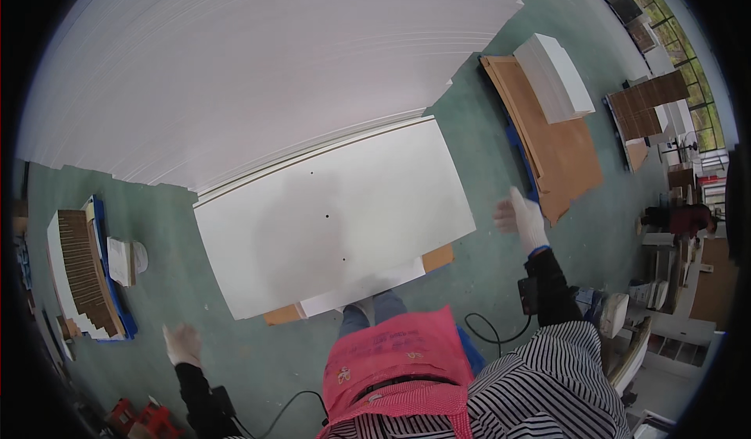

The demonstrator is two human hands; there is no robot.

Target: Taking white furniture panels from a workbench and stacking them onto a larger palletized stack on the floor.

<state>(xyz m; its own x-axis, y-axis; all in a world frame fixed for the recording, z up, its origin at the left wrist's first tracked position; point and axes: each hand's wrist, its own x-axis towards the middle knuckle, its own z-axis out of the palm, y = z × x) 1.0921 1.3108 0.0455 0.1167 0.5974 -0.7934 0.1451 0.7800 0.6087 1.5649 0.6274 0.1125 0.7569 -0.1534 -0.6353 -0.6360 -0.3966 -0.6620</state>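
A wide white panel (391, 196) lies flat in front of me, with three small dark holes in a row and a shadow over its middle. White sheet and brown cardboard (438, 259) stick out under its near edge. My left hand (182, 345), in a pale glove, is held out to the left, apart from the panel, its fingers spread and holding nothing. Beyond the panel's right end, my right hand (522, 217) is also gloved and empty, its fingers apart. Neither hand touches anything.
Behind the panel rises a tall stack of white boards (258, 71). At right, a pallet covered in brown cardboard (547, 149) carries a white stack (554, 79). Another loaded pallet (82, 271) stands at left. Red crates (152, 419) sit lower left. A person (684, 220) is far right.
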